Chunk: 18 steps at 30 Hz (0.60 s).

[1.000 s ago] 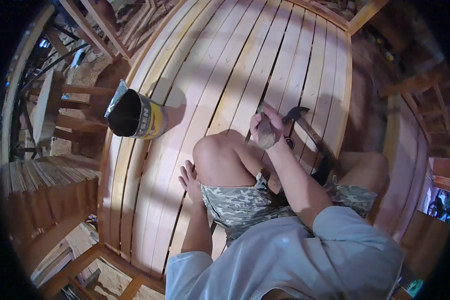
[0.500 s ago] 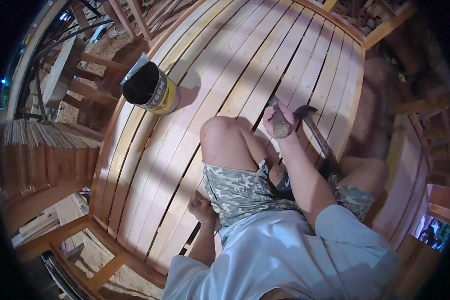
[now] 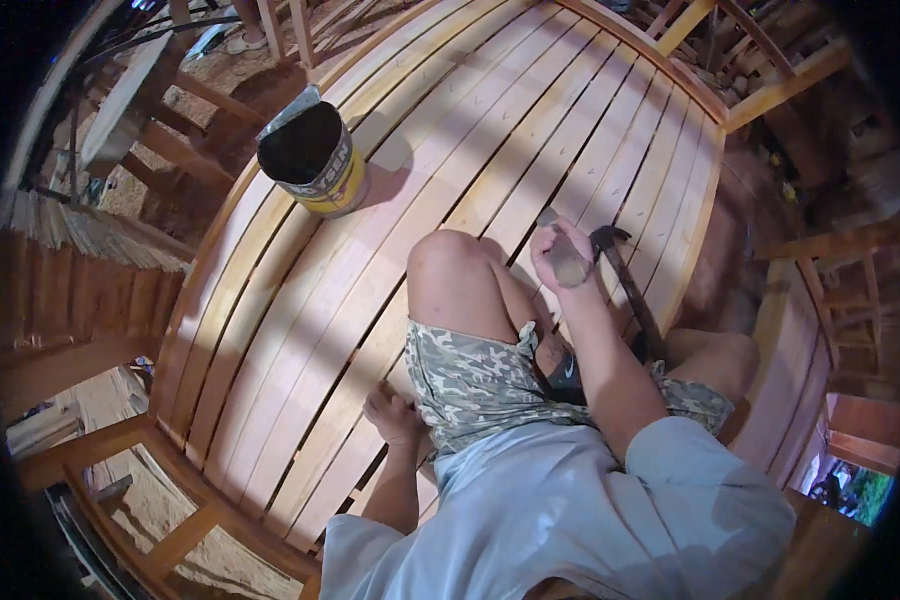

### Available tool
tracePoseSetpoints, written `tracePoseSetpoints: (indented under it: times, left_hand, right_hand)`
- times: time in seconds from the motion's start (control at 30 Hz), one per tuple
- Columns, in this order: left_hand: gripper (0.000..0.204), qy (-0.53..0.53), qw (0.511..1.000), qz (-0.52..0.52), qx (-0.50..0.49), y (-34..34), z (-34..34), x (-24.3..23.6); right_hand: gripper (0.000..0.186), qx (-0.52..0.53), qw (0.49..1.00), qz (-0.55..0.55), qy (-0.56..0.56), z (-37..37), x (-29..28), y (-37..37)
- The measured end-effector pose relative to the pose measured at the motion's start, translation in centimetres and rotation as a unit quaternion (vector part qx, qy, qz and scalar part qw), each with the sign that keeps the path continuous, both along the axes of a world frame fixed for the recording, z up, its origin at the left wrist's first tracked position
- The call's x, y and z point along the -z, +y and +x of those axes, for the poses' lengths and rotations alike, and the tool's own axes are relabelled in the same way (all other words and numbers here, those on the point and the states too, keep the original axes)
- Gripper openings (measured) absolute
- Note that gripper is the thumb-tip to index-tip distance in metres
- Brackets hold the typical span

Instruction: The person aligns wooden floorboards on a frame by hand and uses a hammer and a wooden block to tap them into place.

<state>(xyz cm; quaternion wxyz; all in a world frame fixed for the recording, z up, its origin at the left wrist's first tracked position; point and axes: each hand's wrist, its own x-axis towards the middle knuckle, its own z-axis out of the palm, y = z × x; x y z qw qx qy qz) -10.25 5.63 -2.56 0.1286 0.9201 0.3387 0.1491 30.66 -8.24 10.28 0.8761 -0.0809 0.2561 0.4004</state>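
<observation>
My right hand is closed around a short tool with a thick wooden handle and a grey metal end, perhaps a chisel or scraper. It is held above the wooden slats, its outline smeared by motion. Just right of that hand lies a dark claw hammer, its head away from me and its handle running towards my right knee. My left hand rests on the slats beside my left thigh, fingers curled, with nothing visible in them. Small marks or nail tips dot the far slats.
A yellow and dark bucket stands on the slats at the far left. Wooden framing rises at the far right, and stacked thin wood strips lie to the left. Another slatted bench is at the right.
My view has shifted a little, so the bucket sits slightly farther right in it. My right hand and its tool have moved slightly; my left hand stays on the slats.
</observation>
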Motion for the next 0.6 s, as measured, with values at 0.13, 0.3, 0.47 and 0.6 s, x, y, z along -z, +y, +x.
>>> tracePoseSetpoints:
  times: [0.13,0.3,0.47,0.6]
  left_hand:
    - [0.031,-0.024,0.999,-0.024,-0.003,0.1,0.0,-0.4]
    - [0.028,-0.018,0.999,-0.019,-0.02,-0.3,0.7,-1.3]
    - [0.03,-0.014,0.999,-0.047,0.004,0.0,-0.2,-0.7]
    - [0.026,-0.02,0.998,-0.055,0.0,-0.2,-1.8,0.7]
  right_hand:
    - [0.019,-0.081,0.996,-0.034,-0.022,-1.8,-3.9,-3.2]
    - [0.022,-0.373,0.645,-0.543,-0.386,-3.6,-5.7,-8.1]
    - [0.047,-0.366,0.237,-0.59,-0.68,-4.6,-2.4,-14.0]
    - [0.055,-0.456,0.337,-0.549,-0.614,-5.0,-2.8,-14.6]
